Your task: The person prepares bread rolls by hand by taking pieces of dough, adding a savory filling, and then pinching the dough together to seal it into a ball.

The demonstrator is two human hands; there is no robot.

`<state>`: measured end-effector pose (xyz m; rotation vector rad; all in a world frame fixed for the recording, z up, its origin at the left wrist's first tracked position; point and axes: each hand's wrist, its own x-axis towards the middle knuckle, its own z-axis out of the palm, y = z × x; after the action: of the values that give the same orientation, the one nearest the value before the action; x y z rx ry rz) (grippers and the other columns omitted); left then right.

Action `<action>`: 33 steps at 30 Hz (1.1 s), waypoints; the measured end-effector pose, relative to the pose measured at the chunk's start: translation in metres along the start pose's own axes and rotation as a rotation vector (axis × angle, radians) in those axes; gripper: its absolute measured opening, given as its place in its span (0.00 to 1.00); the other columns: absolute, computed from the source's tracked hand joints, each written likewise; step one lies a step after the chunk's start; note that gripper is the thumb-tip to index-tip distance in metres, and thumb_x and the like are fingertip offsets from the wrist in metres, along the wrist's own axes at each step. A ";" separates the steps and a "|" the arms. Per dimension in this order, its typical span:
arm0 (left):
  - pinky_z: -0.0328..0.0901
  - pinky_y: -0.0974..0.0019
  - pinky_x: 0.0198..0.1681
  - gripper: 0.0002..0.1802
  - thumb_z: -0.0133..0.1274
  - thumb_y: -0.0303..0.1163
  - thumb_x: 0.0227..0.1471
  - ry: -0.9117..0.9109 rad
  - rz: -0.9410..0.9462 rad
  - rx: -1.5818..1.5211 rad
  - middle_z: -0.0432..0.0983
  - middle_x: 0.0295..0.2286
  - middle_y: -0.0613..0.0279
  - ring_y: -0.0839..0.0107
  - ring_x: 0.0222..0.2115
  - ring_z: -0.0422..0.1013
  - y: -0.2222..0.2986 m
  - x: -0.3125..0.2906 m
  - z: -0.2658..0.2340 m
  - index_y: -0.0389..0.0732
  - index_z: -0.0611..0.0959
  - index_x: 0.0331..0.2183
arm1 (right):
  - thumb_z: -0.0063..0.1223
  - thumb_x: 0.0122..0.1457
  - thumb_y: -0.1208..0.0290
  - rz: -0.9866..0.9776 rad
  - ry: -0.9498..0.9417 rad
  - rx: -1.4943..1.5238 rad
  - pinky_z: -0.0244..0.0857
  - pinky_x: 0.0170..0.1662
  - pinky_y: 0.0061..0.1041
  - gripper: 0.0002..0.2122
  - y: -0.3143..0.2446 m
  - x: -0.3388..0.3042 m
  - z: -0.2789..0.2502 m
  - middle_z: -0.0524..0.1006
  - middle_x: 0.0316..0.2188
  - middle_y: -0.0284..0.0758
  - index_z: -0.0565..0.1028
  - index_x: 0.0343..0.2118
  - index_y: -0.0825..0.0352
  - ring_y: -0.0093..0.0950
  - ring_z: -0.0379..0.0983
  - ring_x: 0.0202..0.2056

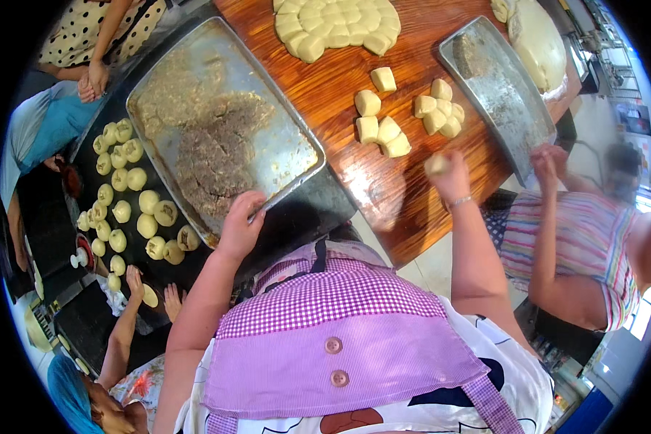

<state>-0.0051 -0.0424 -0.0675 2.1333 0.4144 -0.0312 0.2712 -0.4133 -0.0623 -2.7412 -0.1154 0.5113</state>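
My right hand [452,181] is closed on a small piece of dough [435,166] above the reddish wooden table. My left hand [242,228] is at the lower rim of a large metal tray [300,173]. Its fingers are curled, and a bit of something dark and narrow shows between them; what it is I cannot make out. Brown, crumbly filling [217,155] lies in that tray. Ahead of my right hand are loose dough pieces [367,103] and a small cluster of cut dough [435,112].
A big sheet of joined dough pieces [340,25] sits at the far side. To the right are a narrow metal tray [495,90] and a large dough mass [537,47]. Several round buns [147,226] stand on a black surface at left. Co-workers' hands [546,163] are on both sides.
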 end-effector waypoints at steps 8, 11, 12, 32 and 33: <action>0.65 0.62 0.52 0.17 0.55 0.19 0.49 -0.024 0.101 -0.008 0.72 0.46 0.52 0.56 0.49 0.69 0.013 0.001 0.012 0.37 0.78 0.43 | 0.69 0.38 0.71 -0.438 -0.044 -0.079 0.63 0.55 0.35 0.28 -0.033 -0.086 0.076 0.70 0.46 0.45 0.72 0.46 0.67 0.45 0.65 0.51; 0.66 0.65 0.50 0.16 0.55 0.18 0.50 -0.026 0.102 -0.029 0.72 0.45 0.54 0.63 0.46 0.71 0.016 0.001 0.013 0.36 0.78 0.43 | 0.69 0.40 0.68 -0.518 -0.034 -0.070 0.61 0.55 0.35 0.27 -0.019 -0.080 0.086 0.70 0.46 0.44 0.72 0.46 0.66 0.44 0.64 0.50; 0.66 0.66 0.50 0.16 0.55 0.18 0.50 -0.027 0.087 -0.051 0.72 0.45 0.55 0.65 0.44 0.72 0.017 0.000 0.014 0.36 0.78 0.43 | 0.69 0.40 0.68 -0.522 -0.033 -0.074 0.61 0.54 0.35 0.27 -0.009 -0.079 0.091 0.70 0.45 0.43 0.72 0.46 0.66 0.44 0.65 0.49; 0.68 0.64 0.45 0.15 0.54 0.20 0.51 -0.175 -0.029 -0.066 0.74 0.41 0.54 0.62 0.39 0.73 0.031 -0.018 0.020 0.37 0.78 0.43 | 0.44 0.61 0.51 -0.656 0.018 -0.317 0.42 0.65 0.51 0.30 -0.052 -0.048 0.113 0.51 0.67 0.39 0.57 0.64 0.57 0.42 0.43 0.67; 0.66 0.67 0.47 0.17 0.54 0.18 0.51 -0.191 -0.065 -0.086 0.73 0.40 0.57 0.66 0.40 0.71 0.036 -0.019 0.019 0.37 0.77 0.44 | 0.43 0.62 0.51 -0.729 -0.047 -0.349 0.42 0.66 0.49 0.31 -0.051 -0.053 0.110 0.49 0.67 0.39 0.55 0.65 0.59 0.41 0.42 0.68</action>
<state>-0.0097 -0.0811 -0.0460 2.0106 0.3648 -0.2482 0.1808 -0.3378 -0.1223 -2.7257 -1.2565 0.3614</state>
